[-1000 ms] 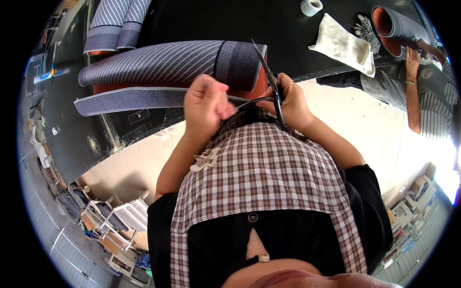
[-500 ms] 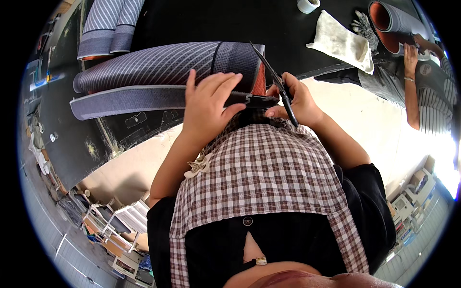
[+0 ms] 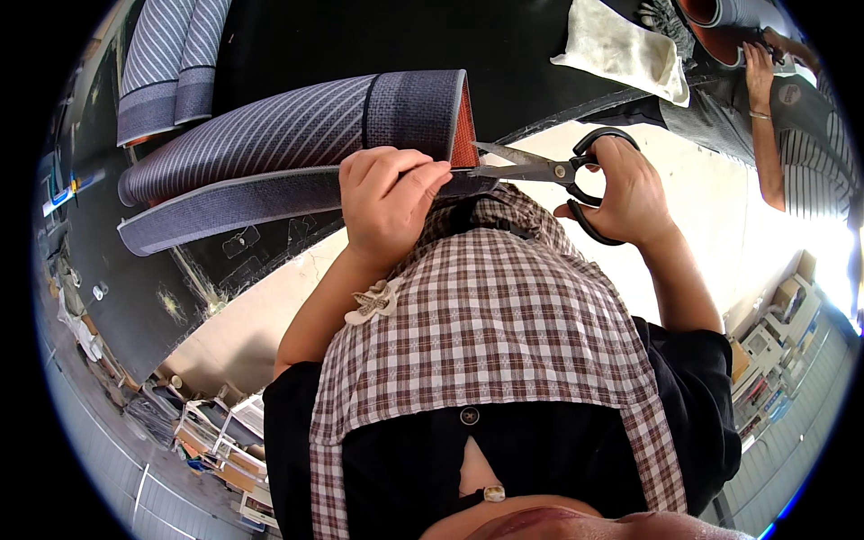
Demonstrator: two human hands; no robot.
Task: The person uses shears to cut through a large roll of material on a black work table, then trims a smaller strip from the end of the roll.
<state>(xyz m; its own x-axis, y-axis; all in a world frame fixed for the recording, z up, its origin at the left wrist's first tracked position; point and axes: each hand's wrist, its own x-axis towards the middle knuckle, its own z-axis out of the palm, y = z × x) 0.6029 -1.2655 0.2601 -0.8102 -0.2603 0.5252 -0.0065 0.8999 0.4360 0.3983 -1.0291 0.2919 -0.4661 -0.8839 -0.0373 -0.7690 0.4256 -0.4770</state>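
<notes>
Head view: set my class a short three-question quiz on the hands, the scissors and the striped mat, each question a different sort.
1. True or false: the right hand holds the scissors.
2. Which hand presses on the striped mat?
3. The scissor blades point toward: A) the mat's orange-backed end, B) the white cloth, C) the checked apron.

Key: 1 true. 2 the left hand. 3 A.

The person wears a black short-sleeved top with a small button at the chest, sleeve hems at 8 and 4 o'clock. Over it hangs a brown-and-white checked apron [image 3: 486,333], with a cream fabric ornament [image 3: 373,301] at its 9 o'clock edge. Left hand [image 3: 387,193] and right hand [image 3: 630,184] are ungloved; forearms uncovered.
</notes>
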